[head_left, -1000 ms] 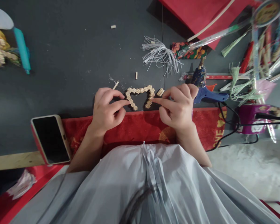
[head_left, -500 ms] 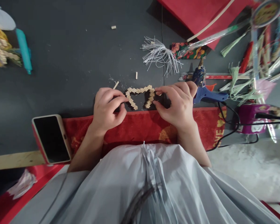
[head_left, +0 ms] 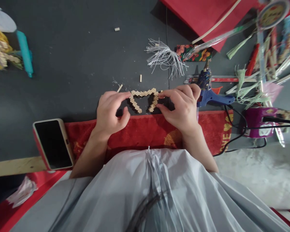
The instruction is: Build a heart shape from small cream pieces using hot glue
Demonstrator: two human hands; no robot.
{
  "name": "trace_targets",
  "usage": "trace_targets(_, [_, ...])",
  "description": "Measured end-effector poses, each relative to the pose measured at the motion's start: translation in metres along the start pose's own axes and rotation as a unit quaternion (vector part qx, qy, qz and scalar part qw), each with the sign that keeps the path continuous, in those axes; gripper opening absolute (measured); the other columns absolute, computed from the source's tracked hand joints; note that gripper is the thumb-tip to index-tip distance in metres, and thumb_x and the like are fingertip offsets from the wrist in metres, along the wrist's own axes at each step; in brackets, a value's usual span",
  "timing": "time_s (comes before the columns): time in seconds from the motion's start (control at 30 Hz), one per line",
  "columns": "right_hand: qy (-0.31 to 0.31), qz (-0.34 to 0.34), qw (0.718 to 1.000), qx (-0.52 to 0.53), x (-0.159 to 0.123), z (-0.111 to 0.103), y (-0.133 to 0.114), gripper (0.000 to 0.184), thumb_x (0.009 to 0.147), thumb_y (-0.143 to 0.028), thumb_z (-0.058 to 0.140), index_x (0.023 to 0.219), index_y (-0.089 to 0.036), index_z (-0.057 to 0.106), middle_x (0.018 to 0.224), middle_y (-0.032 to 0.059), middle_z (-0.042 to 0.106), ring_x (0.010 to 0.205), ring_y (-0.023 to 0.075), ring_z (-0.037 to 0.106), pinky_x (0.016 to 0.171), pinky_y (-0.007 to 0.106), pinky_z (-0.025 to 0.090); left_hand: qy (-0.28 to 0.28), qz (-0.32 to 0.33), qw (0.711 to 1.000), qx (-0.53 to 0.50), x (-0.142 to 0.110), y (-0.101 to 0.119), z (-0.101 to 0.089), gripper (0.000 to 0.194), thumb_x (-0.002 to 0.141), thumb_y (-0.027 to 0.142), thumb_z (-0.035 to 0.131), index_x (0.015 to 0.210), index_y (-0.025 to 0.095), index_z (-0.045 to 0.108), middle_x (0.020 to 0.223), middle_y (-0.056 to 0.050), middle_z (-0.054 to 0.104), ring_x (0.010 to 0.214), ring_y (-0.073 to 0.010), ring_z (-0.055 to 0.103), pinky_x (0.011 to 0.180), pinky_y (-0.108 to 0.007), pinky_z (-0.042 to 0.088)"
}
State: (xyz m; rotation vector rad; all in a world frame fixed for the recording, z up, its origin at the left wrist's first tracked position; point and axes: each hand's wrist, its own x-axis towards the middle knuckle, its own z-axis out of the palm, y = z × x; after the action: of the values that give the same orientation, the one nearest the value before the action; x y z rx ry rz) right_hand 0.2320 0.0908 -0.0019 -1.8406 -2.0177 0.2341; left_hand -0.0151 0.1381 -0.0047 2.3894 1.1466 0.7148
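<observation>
A cream-coloured beaded strip [head_left: 142, 93], bent into an angular outline with a gap at its lower side, lies flat on the dark table. At its upper left corner rests the index fingertip of my left hand [head_left: 112, 111]; the thumb is spread away from it. My right hand [head_left: 181, 104] is at the strip's right side, index fingertip near the upper corner and thumb against the lower part, with the two apart. A small pale stick [head_left: 120, 88] lies just above my left hand. Another short pale piece [head_left: 140, 78] lies beyond the strip.
A blue glue gun [head_left: 211, 96] with a black cord lies right of my right hand. White strings [head_left: 168, 58] are fanned out beyond. A red towel [head_left: 140, 129] runs along the near edge, with a phone [head_left: 53, 144] at left. Tassels and packets crowd the right side.
My left index finger has straightened and moved up to the strip's upper left corner, opening wider from the thumb. My right hand has shifted slightly left against the strip.
</observation>
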Motion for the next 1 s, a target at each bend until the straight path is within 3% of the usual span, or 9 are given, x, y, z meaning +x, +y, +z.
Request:
trace_targets(0.43, [0.005,0.008,1.000,0.005,0.001,0.001,0.001,0.013,0.089,-0.029,0.058,0.100,-0.026,0.065,0.091,0.0011,0.072,0.096,0.0244,0.059,0.105,0.051,0.031,0.025,0.020,0.999,-0.003,0.002,0.000,0.002,0.030,0.092,0.021,0.049,0.121,0.023,0.058,0.111,-0.002,0.071,0.105,-0.0191,0.061,0.093,-0.046,0.053])
trace_targets(0.7, [0.019,0.010,1.000,0.007,0.001,0.003,0.004,0.013,0.088,-0.030,0.059,0.100,-0.027,0.065,0.088,0.0006,0.073,0.093,0.0249,0.060,0.104,0.053,0.033,0.034,-0.034,0.999,0.018,0.010,0.008,0.001,0.025,0.096,0.033,0.049,0.116,0.025,0.061,0.110,-0.004,0.069,0.106,-0.0225,0.061,0.097,-0.052,0.048])
trace_targets(0.83, [0.031,0.012,0.999,0.027,0.000,0.004,0.004,0.013,0.088,-0.029,0.060,0.099,-0.026,0.065,0.087,0.0002,0.073,0.092,0.0238,0.061,0.105,0.053,0.033,0.008,-0.041,0.998,0.051,0.025,0.023,0.004,0.027,0.092,0.030,0.055,0.118,0.024,0.060,0.114,-0.007,0.067,0.114,-0.0290,0.059,0.101,-0.054,0.045])
trace_targets(1.0, [0.027,0.017,0.999,0.030,0.001,0.003,0.003,0.015,0.088,-0.029,0.059,0.101,-0.026,0.065,0.087,0.0013,0.073,0.093,0.0246,0.060,0.105,0.055,0.032,-0.044,-0.028,0.997,0.061,0.044,0.032,0.023,0.024,0.084,0.027,0.064,0.108,0.023,0.063,0.110,-0.009,0.065,0.118,-0.0382,0.055,0.099,-0.059,0.042])
